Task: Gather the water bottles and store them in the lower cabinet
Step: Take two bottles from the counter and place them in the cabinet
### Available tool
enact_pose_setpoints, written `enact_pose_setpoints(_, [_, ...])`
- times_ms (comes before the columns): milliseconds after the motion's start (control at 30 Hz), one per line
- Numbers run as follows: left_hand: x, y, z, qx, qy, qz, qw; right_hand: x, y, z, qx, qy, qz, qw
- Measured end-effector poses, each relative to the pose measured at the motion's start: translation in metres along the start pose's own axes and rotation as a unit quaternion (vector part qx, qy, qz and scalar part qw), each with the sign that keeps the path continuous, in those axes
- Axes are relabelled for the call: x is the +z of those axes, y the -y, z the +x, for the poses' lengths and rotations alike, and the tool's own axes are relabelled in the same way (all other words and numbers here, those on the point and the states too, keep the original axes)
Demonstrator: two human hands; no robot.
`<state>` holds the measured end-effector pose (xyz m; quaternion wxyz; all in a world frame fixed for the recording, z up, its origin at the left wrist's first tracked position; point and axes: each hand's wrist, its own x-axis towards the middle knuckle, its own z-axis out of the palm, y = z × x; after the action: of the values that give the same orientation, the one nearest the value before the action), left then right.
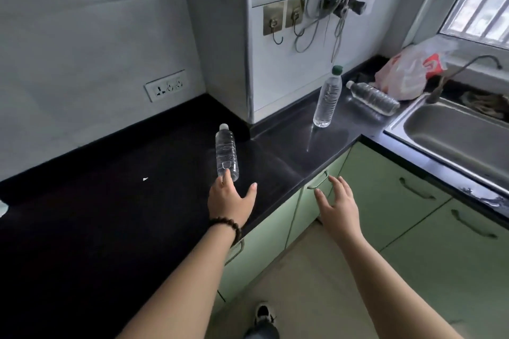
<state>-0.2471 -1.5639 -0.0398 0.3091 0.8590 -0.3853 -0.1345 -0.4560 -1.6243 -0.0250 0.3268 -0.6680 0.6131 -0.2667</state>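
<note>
left hand (230,198) grip wide, touching lying bottle (226,152) | right hand (340,205) grip wide | sink (451,129)

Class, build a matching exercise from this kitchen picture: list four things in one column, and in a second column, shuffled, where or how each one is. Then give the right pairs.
Things:
1. Green-capped bottle
2. White-capped bottle by the bag
3. Bottle nearest the left hand
4. Right hand

Places or states:
A. Lying on the dark counter, fingertips at its base
B. Standing upright on the counter
C. Open, fingers spread, in front of the green cabinet doors
D. Lying on its side near the sink

Pairs: 1-B, 2-D, 3-A, 4-C
</note>
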Motion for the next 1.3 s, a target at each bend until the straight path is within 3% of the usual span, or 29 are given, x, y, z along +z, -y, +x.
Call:
enact_pose_setpoints(167, [0.026,-0.012,0.082,-0.071,-0.030,0.026,0.997,0.021,-0.007,0.073,-0.009,0.027,-0.028,0.999])
enact_pose_setpoints(433, [0.058,-0.019,0.176,-0.230,0.016,0.085,0.969,0.052,0.009,0.187,-0.028,0.063,-0.069,0.995])
enact_pose_setpoints(700, [0.068,-0.009,0.188,-0.233,0.013,0.171,0.957,0.068,0.012,0.228,-0.019,0.097,-0.061,0.993])
enact_pose_setpoints(967, [0.088,-0.036,0.157,-0.249,-0.065,0.020,0.966,0.017,0.004,0.278,0.029,-0.021,0.046,0.998])
enact_pose_setpoints(1133, [0.099,-0.070,0.145,-0.243,-0.132,-0.030,0.961,-0.002,-0.002,0.340,0.031,0.003,0.080,0.996])
enact_pose_setpoints(1300, [0.112,-0.102,0.133,-0.261,-0.207,-0.072,0.940,-0.002,-0.006,0.390,-0.031,0.043,0.128,0.990])
